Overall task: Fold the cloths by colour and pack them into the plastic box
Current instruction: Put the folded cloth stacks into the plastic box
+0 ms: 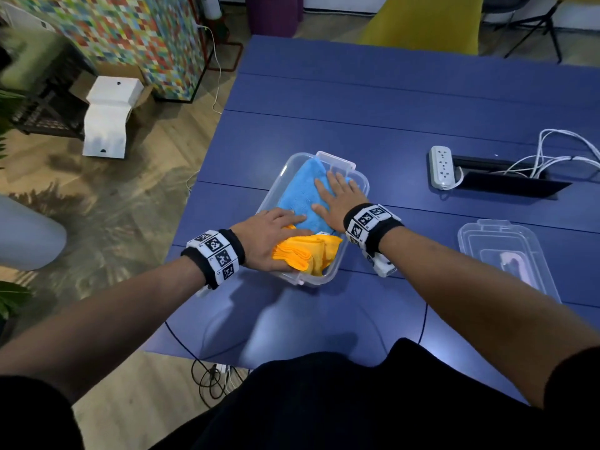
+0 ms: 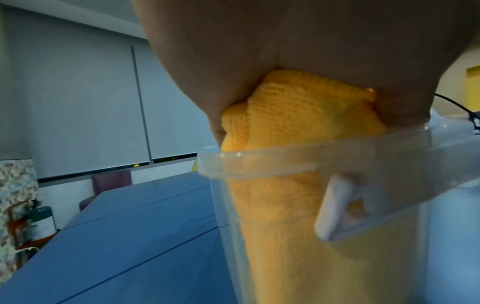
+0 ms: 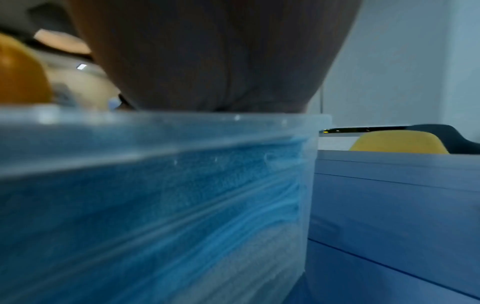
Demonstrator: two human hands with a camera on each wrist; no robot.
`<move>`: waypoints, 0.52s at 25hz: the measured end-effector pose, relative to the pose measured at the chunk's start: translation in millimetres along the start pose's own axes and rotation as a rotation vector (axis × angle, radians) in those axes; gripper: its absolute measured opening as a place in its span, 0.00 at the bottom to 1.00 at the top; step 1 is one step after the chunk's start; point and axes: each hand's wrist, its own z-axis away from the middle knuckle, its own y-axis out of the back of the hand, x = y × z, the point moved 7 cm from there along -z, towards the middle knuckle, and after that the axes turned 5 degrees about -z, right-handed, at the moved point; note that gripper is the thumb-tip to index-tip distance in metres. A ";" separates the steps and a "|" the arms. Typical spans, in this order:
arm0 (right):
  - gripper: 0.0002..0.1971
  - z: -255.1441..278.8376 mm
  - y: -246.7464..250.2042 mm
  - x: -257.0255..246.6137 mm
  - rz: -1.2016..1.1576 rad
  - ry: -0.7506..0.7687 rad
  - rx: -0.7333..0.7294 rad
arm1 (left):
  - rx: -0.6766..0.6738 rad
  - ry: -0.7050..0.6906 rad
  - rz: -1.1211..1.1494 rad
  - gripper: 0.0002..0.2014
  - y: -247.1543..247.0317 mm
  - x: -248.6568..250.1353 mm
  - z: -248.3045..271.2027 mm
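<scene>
Clear box (image 1: 331,277) near desk's (image 1: 389,102) front edge: blue cloths (image 1: 302,193) far end, orange cloths (image 1: 311,254) near end. Left hand (image 1: 269,238), right hand (image 1: 337,203) press flat, fingers straight, gripping nothing.

Blue planked surface (image 1: 406,102) w/ a black cable slot (image 1: 506,177); white power strip (image 1: 441,167) beside it, white cables (image 1: 558,151) trailing off; wood-look floor (image 1: 130,196) at left; multicolour mosaic panel (image 1: 136,34) behind a white stand (image 1: 108,115); yellow chair (image 1: 425,24) at far edge; grey roller blinds (image 2: 85,102) on the wall, purple chair (image 2: 109,185) below; lighting dim, bluish.
</scene>
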 end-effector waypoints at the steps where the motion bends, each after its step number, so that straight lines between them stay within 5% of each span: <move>1: 0.34 -1.4 -1.2 -3.5 0.021 0.016 -0.020 | -0.002 -0.001 0.005 0.42 1.3 1.4 -2.8; 5: 0.32 -7.9 11.9 -6.0 -0.163 0.064 -0.049 | 0.013 0.118 0.108 0.47 -1.0 -3.9 -9.1; 10: 0.23 17.9 42.0 12.4 -0.566 0.164 0.382 | -0.082 0.263 0.332 0.46 -10.8 2.2 -19.5; 13: 0.19 35.0 17.6 17.0 -0.520 0.119 0.290 | -0.072 0.283 0.351 0.48 -10.5 25.2 -35.6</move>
